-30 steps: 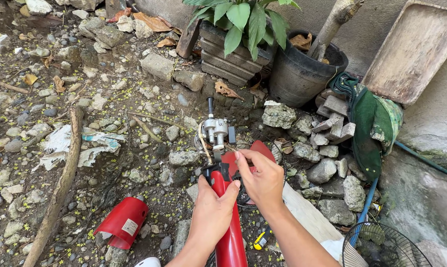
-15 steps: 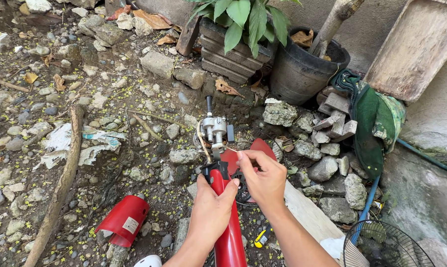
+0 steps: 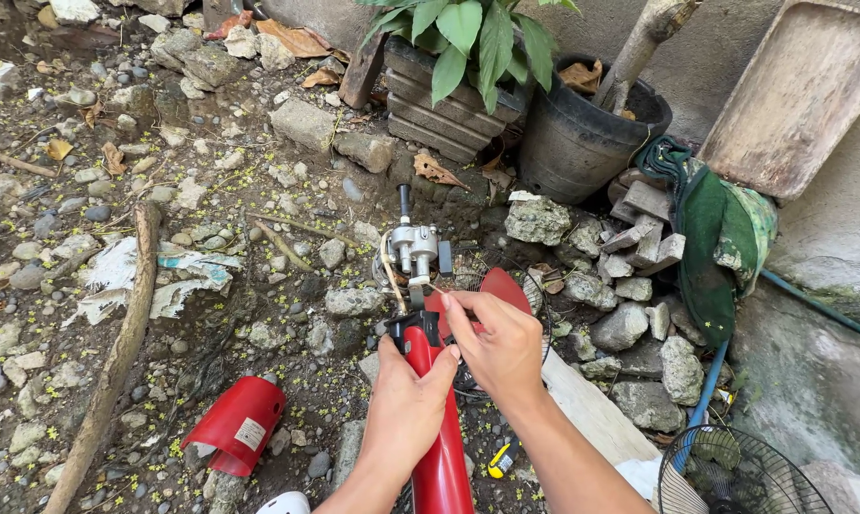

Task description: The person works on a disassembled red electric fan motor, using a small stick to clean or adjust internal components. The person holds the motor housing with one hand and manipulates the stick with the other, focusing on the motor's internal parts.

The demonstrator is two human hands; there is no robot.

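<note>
Red tube [image 3: 438,419] between both hands.

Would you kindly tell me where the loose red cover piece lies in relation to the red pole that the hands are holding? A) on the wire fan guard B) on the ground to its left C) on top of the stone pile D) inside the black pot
B: the loose red cover piece lies on the gravel left of the red pole, which the left hand grips.

Near the middle, the left hand [image 3: 406,409] grips a glossy red tube [image 3: 437,419] topped by a silver-grey metal head [image 3: 414,249]. A red cover [image 3: 238,424] with a white label lies near left. Far right, a dark green cloth [image 3: 713,238] hangs beside a black pot [image 3: 573,143].
</note>
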